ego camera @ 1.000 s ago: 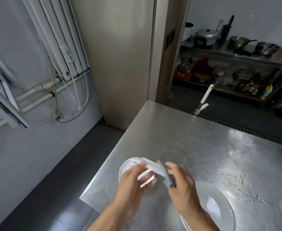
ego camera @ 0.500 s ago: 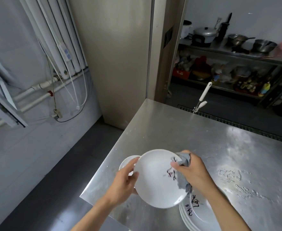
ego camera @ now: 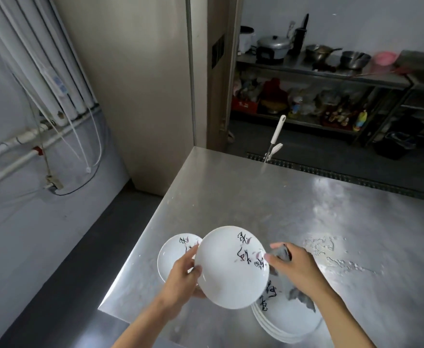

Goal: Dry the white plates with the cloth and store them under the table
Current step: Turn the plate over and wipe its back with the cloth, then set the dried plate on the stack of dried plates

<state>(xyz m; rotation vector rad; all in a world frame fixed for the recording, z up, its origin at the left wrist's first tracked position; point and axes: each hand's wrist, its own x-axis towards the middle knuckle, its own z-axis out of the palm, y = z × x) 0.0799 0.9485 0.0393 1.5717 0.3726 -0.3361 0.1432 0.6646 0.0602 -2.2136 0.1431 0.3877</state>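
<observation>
A left hand (ego camera: 184,275) grips the left rim of a round white plate with black brush lettering (ego camera: 231,270), tilted face-up toward the camera above the steel bench (ego camera: 281,202). The right hand (ego camera: 296,266) clutches a crumpled grey cloth (ego camera: 282,254) at the opposite rim, its folds partly hidden. Plate and forearm cover part of a stack of white plates (ego camera: 288,320).

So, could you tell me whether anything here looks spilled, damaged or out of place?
Water patches lie spilled on the steel table, just right of the right hand holding the cloth. The held plate and the stack look intact.
</observation>
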